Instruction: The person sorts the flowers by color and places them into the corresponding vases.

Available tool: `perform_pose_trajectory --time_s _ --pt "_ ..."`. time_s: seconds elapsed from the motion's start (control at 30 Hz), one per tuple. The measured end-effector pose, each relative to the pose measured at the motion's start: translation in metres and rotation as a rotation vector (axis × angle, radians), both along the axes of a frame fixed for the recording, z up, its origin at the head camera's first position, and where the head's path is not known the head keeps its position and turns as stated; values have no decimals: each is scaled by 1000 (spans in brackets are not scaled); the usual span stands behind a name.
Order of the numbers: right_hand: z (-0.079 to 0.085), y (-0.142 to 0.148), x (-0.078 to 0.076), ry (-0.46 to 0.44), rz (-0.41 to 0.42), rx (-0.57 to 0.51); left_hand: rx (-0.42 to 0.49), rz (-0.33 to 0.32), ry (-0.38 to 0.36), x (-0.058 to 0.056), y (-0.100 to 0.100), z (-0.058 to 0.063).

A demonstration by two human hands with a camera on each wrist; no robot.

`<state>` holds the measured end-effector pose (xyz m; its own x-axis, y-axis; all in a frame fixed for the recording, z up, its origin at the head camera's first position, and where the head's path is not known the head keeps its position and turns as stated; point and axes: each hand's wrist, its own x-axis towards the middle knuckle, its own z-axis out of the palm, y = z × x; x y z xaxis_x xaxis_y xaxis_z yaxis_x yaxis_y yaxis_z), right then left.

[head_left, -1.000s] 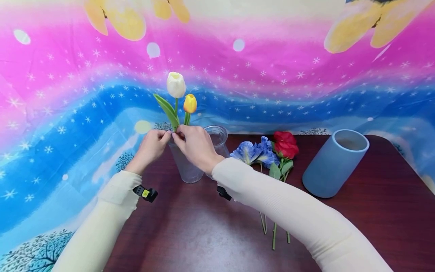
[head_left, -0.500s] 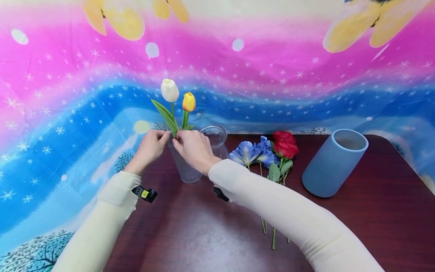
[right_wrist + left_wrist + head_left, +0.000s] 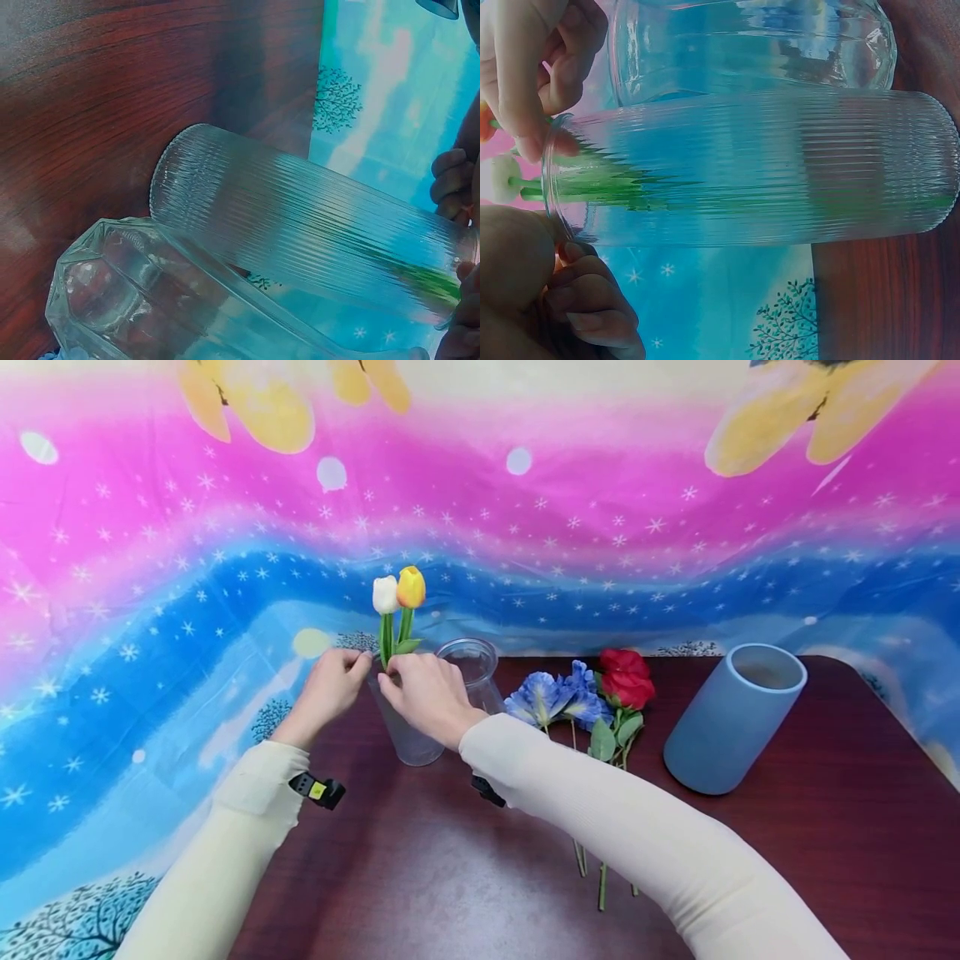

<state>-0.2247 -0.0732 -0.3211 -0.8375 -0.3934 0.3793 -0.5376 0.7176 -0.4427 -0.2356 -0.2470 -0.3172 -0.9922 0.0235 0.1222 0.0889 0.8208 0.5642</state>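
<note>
A tall ribbed clear glass vase (image 3: 415,742) stands upright on the table. My left hand (image 3: 333,683) pinches its rim from the left. My right hand (image 3: 426,692) is at the rim's right side, thumb and finger pinching the glass, with a fingertip visible through it in the left wrist view. Between the hands, a white tulip (image 3: 386,596) and a yellow-orange tulip (image 3: 411,587) rise from the vase, side by side. Green leaves and stems (image 3: 615,184) show through the ribbed wall in the left wrist view.
A second, faceted clear glass vase (image 3: 135,285) stands right beside the ribbed one. Farther right lie blue flowers (image 3: 543,697) and a red rose (image 3: 627,679), stems toward me. A blue-grey vase (image 3: 731,722) stands at the right. A patterned cloth (image 3: 600,527) hangs behind the table.
The white tulip has sunk lower into the ribbed vase and turned, and its head now sits beside the yellow one. My right hand has come down slightly to the rim; the left stays there.
</note>
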Motion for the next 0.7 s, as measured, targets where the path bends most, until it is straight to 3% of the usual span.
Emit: perform_pose_trajectory --time_s 0.7 --pt "2 1 4 42 35 -41 -3 5 7 -1 -1 -1"
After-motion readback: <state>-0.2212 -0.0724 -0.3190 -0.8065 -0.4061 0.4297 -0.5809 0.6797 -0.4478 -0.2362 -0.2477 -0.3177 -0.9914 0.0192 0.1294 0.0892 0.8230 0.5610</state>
